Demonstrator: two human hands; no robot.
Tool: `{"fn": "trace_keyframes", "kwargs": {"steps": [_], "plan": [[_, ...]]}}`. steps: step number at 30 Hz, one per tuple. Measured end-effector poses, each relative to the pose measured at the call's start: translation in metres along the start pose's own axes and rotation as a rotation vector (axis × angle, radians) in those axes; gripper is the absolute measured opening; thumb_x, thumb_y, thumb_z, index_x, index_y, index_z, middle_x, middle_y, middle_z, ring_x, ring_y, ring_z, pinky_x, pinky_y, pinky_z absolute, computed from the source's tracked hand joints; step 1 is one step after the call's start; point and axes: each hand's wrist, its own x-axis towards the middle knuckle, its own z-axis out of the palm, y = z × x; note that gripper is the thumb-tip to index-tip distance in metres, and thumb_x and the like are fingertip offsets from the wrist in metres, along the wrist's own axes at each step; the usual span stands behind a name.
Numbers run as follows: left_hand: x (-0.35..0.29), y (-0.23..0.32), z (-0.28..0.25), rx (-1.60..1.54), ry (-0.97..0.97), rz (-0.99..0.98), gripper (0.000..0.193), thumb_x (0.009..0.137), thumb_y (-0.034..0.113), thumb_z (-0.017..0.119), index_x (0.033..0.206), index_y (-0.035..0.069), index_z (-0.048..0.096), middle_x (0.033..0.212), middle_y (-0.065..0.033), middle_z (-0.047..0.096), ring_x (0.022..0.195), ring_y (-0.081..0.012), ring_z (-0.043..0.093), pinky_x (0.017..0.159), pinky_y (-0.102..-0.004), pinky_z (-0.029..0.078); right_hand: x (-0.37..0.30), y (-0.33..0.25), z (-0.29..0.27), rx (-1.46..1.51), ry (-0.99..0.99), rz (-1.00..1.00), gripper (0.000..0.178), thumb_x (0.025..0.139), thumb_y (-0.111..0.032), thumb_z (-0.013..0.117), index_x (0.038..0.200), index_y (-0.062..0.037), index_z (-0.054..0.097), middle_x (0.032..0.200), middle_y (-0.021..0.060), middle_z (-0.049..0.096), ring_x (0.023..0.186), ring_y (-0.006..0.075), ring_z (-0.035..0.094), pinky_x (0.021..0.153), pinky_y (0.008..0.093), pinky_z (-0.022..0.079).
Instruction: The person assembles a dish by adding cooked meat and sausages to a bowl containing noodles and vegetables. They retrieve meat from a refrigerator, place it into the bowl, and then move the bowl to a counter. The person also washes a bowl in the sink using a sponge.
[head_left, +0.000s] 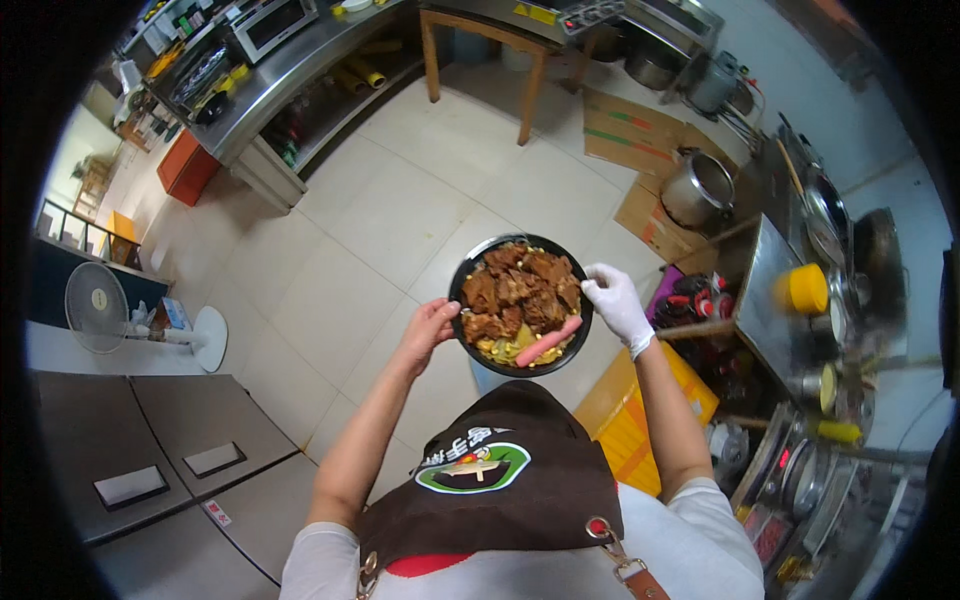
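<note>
A round black pan (461, 352) is held out in front of my apron, level above the floor. Browned chunks of meat (522, 290) fill most of it, and a pink sausage (548, 342) rests on yellowish vegetables at the near side. My left hand (430, 328), bare, grips the pan's left rim with the thumb on top. On the opposite rim, my right hand (617, 305) pinches the edge; it wears a thin white glove. The fingers under the pan are hidden on both sides.
To the right stand a metal counter (770, 290) with a yellow container (802, 289), and a large pot (697, 188) on flattened cardboard (640, 135). A yellow box (640, 420) sits by my right arm. Steel cabinets (190, 440) and a white fan (97, 306) are at left; a wooden-legged table (485, 22) stands ahead.
</note>
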Motion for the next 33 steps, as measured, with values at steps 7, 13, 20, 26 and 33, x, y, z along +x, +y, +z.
{"fn": "trace_keyframes", "kwargs": {"steps": [7, 13, 20, 26, 33], "plan": [[0.086, 0.136, -0.117, -0.059, 0.308, 0.149, 0.028, 0.089, 0.025, 0.054, 0.107, 0.004, 0.056, 0.100, -0.0006, 0.063, 0.087, -0.0064, 0.059, 0.076, -0.0215, 0.047, 0.251, -0.088, 0.093, 0.022, -0.218, -0.137, 0.021, 0.079, -0.011, 0.055, 0.093, 0.0032, 0.060, 0.073, 0.0093, 0.060, 0.068, 0.0125, 0.056, 0.066, 0.0274, 0.046], [0.182, 0.237, -0.262, -0.175, 0.457, 0.232, 0.035, 0.087, 0.032, 0.056, 0.108, 0.004, 0.056, 0.099, -0.0008, 0.063, 0.086, -0.0072, 0.059, 0.076, -0.0240, 0.048, 0.477, -0.161, 0.221, 0.002, -0.437, -0.222, 0.022, 0.079, -0.012, 0.056, 0.095, 0.0023, 0.060, 0.072, 0.0116, 0.060, 0.067, 0.0137, 0.056, 0.065, 0.0283, 0.047], [0.269, 0.318, -0.360, -0.149, 0.509, 0.291, 0.029, 0.087, 0.021, 0.055, 0.108, 0.000, 0.055, 0.101, -0.0034, 0.062, 0.091, -0.0090, 0.057, 0.083, -0.0241, 0.043, 0.614, -0.194, 0.301, 0.020, -0.424, -0.190, 0.021, 0.082, -0.009, 0.057, 0.098, 0.0034, 0.059, 0.076, 0.0076, 0.060, 0.069, 0.0102, 0.054, 0.066, 0.0255, 0.046], [0.417, 0.429, -0.482, -0.067, 0.371, 0.273, 0.028, 0.089, 0.019, 0.053, 0.109, 0.000, 0.054, 0.099, -0.0030, 0.062, 0.089, -0.0089, 0.057, 0.081, -0.0248, 0.044, 0.785, -0.210, 0.363, 0.082, -0.319, 0.020, 0.018, 0.085, -0.010, 0.058, 0.097, 0.0027, 0.060, 0.075, -0.0035, 0.054, 0.065, 0.0042, 0.048, 0.059, 0.0201, 0.042], [0.587, 0.536, -0.593, -0.052, 0.329, 0.194, 0.027, 0.089, 0.023, 0.054, 0.106, 0.002, 0.056, 0.095, -0.0008, 0.062, 0.085, -0.0072, 0.057, 0.077, -0.0240, 0.044, 0.991, -0.233, 0.416, 0.121, -0.288, 0.073, 0.015, 0.086, -0.010, 0.055, 0.097, 0.0002, 0.060, 0.069, -0.0055, 0.052, 0.059, 0.0015, 0.043, 0.052, 0.0184, 0.037]]}}
